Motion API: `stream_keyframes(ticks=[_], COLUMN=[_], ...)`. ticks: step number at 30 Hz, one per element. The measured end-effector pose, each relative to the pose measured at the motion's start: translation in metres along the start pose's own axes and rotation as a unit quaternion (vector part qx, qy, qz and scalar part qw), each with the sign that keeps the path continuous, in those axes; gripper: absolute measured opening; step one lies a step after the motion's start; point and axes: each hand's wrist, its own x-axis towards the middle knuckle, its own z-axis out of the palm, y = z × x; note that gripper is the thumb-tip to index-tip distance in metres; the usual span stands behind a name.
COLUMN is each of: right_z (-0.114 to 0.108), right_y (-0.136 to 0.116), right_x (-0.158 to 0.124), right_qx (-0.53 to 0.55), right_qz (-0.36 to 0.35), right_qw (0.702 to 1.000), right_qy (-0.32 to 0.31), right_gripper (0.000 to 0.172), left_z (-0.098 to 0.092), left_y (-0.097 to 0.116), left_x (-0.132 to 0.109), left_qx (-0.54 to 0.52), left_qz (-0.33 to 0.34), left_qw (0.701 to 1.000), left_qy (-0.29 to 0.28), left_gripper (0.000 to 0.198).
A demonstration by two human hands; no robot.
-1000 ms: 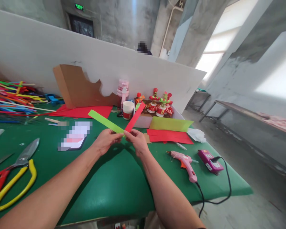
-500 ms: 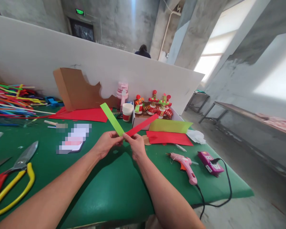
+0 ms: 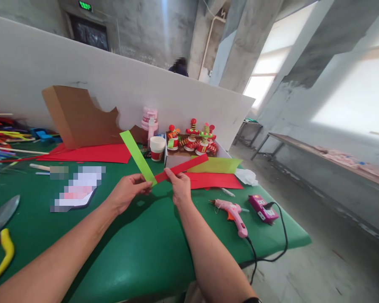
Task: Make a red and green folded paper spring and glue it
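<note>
On my feed, the green paper strip is pointing to eleven o'clock and the red paper strip to two, near ends meeting towards eight o'clock of centre. I am judging that squaring this corner is calling for light pressure, no creasing. The left hand is pinching green near the corner, the right hand red; both are holding fingertips together on paper.

Matt paper, glossy plastic, rough concrete

The green strip and red strip I pinch look like smooth, matt paper. Below me the green tabletop has a slick, vinyl-like sheen. I see a pink plastic glue gun, a glossy purple box, scissors with smooth metal blades, dull brown cardboard and a rough concrete wall.
</note>
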Motion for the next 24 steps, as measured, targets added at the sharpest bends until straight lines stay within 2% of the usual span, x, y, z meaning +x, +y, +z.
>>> stream_keyframes(ticks=[12,19,24], right_z=[-0.023,-0.032,-0.032], right_y=[-0.035,-0.041,-0.040], right_x=[0.022,0.028,0.028], right_qx=[0.072,0.077,0.092], right_qz=[-0.045,-0.074,-0.119], right_qw=[0.993,0.988,0.978], right_qy=[0.080,0.114,0.142], right_gripper=[0.032,0.030,0.032], left_z=[-0.016,-0.023,-0.026], left_y=[0.011,0.018,0.015], left_x=[0.000,-0.001,0.002], left_qx=[0.033,0.048,0.047], left_qz=[-0.011,-0.021,-0.019], left_qw=[0.999,0.999,0.999], left_qy=[-0.002,-0.006,-0.014], left_gripper=[0.027,0.026,0.024])
